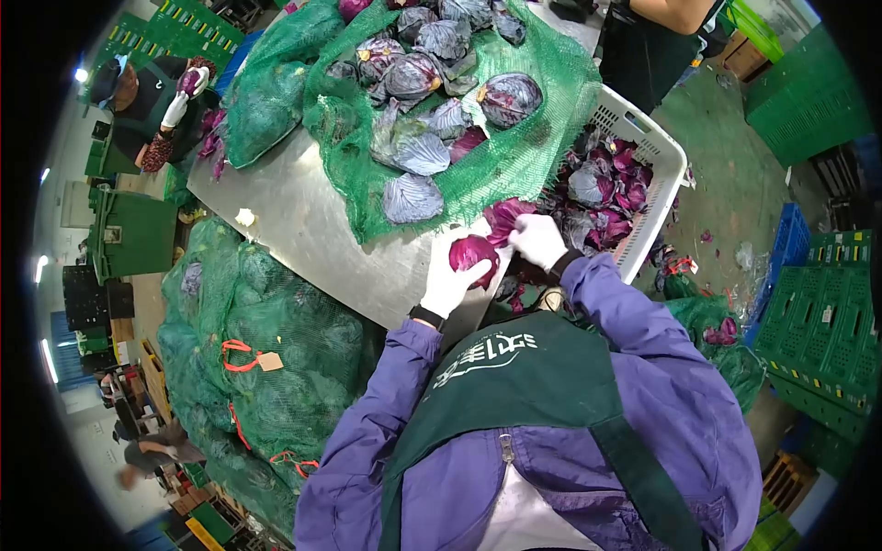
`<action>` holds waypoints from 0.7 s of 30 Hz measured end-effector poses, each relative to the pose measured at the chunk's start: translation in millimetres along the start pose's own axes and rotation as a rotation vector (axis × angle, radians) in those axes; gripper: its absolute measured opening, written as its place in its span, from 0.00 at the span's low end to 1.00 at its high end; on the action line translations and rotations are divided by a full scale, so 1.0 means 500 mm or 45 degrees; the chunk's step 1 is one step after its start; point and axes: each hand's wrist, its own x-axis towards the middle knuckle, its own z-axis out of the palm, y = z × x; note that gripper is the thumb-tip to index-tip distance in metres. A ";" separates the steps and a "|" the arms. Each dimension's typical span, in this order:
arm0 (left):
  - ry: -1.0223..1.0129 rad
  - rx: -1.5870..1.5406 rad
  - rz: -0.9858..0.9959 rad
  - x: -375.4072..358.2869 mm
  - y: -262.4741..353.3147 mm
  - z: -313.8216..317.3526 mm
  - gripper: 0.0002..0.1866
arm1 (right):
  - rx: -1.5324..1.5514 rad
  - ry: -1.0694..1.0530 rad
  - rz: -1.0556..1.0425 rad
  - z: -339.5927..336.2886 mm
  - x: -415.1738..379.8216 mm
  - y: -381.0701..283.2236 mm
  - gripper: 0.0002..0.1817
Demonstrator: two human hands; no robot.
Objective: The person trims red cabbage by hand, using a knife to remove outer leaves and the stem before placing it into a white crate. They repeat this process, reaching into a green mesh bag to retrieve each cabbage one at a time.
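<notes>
1. The left hand (448, 280), in a white glove, is closed around a shiny purple cabbage (474, 261) in the middle of the frame.
2. The right hand (537, 241), gloved too, has its fingers together on a purple leaf (508, 220) just beside it.
3. Dull cabbages (418, 151) sit on a green net (344, 174) on the metal table (285, 211), top middle.
4. A white crate (663, 151) of leaves is at upper right.

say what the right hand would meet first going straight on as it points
The red cabbage leaf touching the right hand; beyond, perhaps the green mesh, though depth is unclear.
</notes>
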 end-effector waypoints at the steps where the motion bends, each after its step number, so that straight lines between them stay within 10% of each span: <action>1: -0.090 -0.216 -0.021 -0.004 0.009 -0.007 0.35 | 0.287 0.129 0.210 0.030 0.011 0.062 0.12; 6: 0.022 -0.355 -0.050 -0.055 -0.024 -0.005 0.36 | 0.545 0.686 0.328 -0.058 0.041 0.075 0.18; 12: 0.118 -0.638 -0.254 -0.004 -0.002 -0.020 0.38 | 0.590 -0.408 -0.237 -0.098 -0.050 -0.120 0.25; 18: 0.072 -0.656 -0.326 0.008 0.000 -0.033 0.39 | 0.285 -0.268 -0.586 -0.091 -0.041 -0.122 0.17; 21: 0.201 -1.085 -0.612 0.006 -0.005 -0.033 0.32 | 0.777 -0.325 0.197 -0.131 -0.021 -0.079 0.10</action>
